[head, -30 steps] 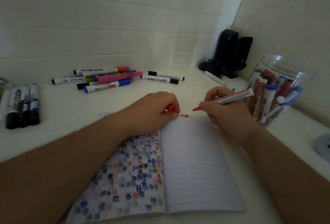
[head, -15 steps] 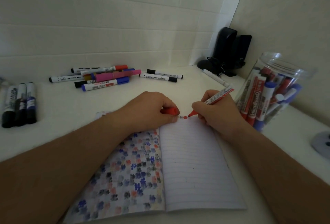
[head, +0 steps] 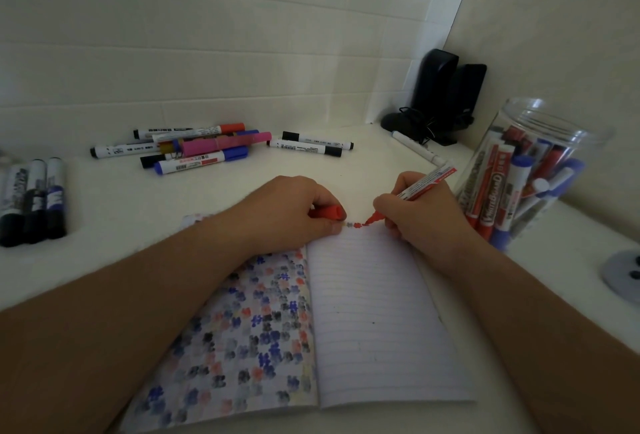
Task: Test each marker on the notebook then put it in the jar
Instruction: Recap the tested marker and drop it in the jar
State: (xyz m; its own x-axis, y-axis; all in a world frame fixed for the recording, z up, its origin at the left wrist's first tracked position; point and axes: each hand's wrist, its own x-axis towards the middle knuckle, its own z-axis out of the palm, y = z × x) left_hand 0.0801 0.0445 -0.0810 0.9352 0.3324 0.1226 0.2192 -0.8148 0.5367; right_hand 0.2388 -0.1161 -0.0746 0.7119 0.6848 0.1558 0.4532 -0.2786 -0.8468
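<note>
White tiled walls meet at a corner above a matt white desk [head: 242, 184], the largest surface in view. On it lies an open lined paper notebook [head: 374, 312]: its left page is densely covered with small blue, red and dark test blots, while its right page carries only a short row of marks at the top edge, so that page has barely been started.

A clear, smooth-walled plastic jar [head: 530, 170] stands at the right, just beside the notebook, already holding a good number of red- and blue-capped whiteboard markers upright and leaning. A loose pile of mixed untested markers [head: 194, 149] (white barrels with red, blue, pink and black caps) lies well apart at the far left, with three dark-capped markers [head: 34, 198] at the left edge. Judgement: the task is well advanced but clearly unfinished.

The right hand [head: 426, 222] has its fingers curled round a white-barrelled red marker [head: 424, 184], its red felt tip pressed on the top line of the right page. The left hand [head: 291, 212] rests on the notebook's upper edge with its fingers closed round the marker's red plastic cap [head: 329, 212]. This marker remains to be capped and placed in the jar.
</note>
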